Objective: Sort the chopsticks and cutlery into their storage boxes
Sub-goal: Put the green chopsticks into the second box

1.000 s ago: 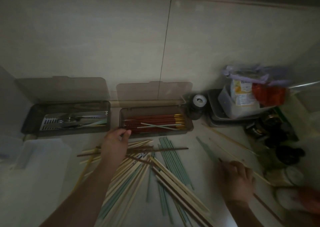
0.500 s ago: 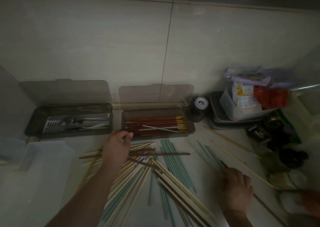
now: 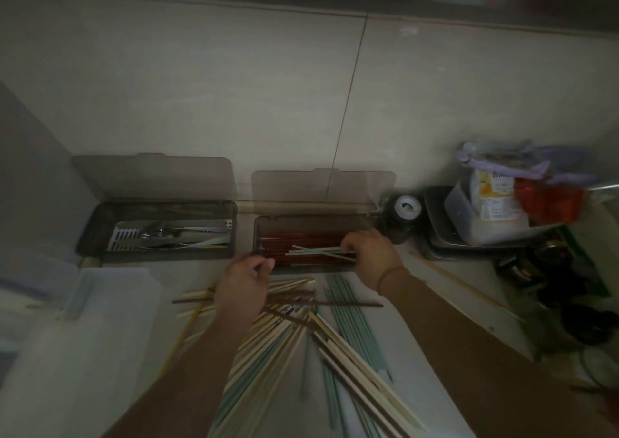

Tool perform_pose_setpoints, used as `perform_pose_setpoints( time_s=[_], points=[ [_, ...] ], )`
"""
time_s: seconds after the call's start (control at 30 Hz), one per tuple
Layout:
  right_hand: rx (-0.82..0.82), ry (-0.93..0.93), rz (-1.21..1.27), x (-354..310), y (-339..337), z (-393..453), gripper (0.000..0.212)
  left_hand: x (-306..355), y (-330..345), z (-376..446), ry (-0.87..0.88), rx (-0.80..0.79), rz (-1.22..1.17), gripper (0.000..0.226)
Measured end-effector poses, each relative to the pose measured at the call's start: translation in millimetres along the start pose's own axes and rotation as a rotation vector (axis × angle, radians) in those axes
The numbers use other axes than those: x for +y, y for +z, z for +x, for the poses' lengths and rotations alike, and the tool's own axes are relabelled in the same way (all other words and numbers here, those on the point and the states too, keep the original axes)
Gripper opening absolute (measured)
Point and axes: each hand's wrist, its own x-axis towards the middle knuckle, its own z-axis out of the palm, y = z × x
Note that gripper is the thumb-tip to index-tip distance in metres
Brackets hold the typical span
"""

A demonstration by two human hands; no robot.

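Note:
An open dark chopstick box (image 3: 258, 236) stands by the wall and holds red-brown chopsticks (image 3: 284, 240). My right hand (image 3: 370, 257) is over its right end, shut on a few pale green chopsticks (image 3: 315, 251) that lie across the red ones. My left hand (image 3: 244, 287) rests on the loose pile of cream, green and brown chopsticks (image 3: 294, 350), its fingertips pinched on the box's front left corner. Left of it, a second open box (image 3: 167, 255) holds metal cutlery (image 3: 160, 234). More green chopsticks (image 3: 348, 317) lie under my right forearm.
A translucent white container (image 3: 83, 320) sits at the left. A black jar with a white lid (image 3: 406, 207), a metal tray (image 3: 442, 240) with bagged packets and dark jars (image 3: 552, 263) crowd the right. Long bamboo sticks (image 3: 469, 290) lie diagonally there.
My right hand has come up from the counter at the right to the chopstick box, bringing pale green chopsticks. My left hand stays at the box's front left corner.

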Motion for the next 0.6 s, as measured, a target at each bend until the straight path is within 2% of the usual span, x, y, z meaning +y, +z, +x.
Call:
perform_pose_setpoints(
  time_s=[0.07,0.1,0.23,0.3,0.37,0.43,0.53,0.6],
  points=[
    [0.005,0.002,0.035,3.8,2.8,1.5,0.034,0.0,-0.1,0.6,-0.014,-0.003,-0.001,0.024],
    [0.057,0.004,0.075,6.5,3.8,-1.4,0.028,-0.4,0.1,1.1,-0.015,0.000,0.002,0.024],
    [0.451,0.026,0.236,25.6,14.0,-44.0,0.016,-1.8,0.8,0.6,-0.012,0.002,-0.004,0.023],
    [0.534,0.116,0.311,38.6,24.3,-86.7,0.013,-1.1,0.5,-0.1,-0.019,0.003,-0.019,0.022],
    [0.566,0.240,0.307,59.6,43.5,-133.0,0.023,-0.2,-0.1,0.4,-0.018,0.005,-0.023,0.021],
    [0.545,0.332,0.190,81.3,63.4,-175.0,0.039,-0.1,-0.1,1.7,-0.012,0.004,-0.027,0.021],
    [0.518,0.355,-0.005,100.3,81.7,-210.2,0.070,0.5,-0.3,0.2,-0.014,0.012,-0.042,0.021],
    [0.504,0.389,-0.067,100.1,85.9,-216.6,0.074,-0.7,0.5,-1.2,-0.005,0.015,-0.036,0.021]
  ],
)
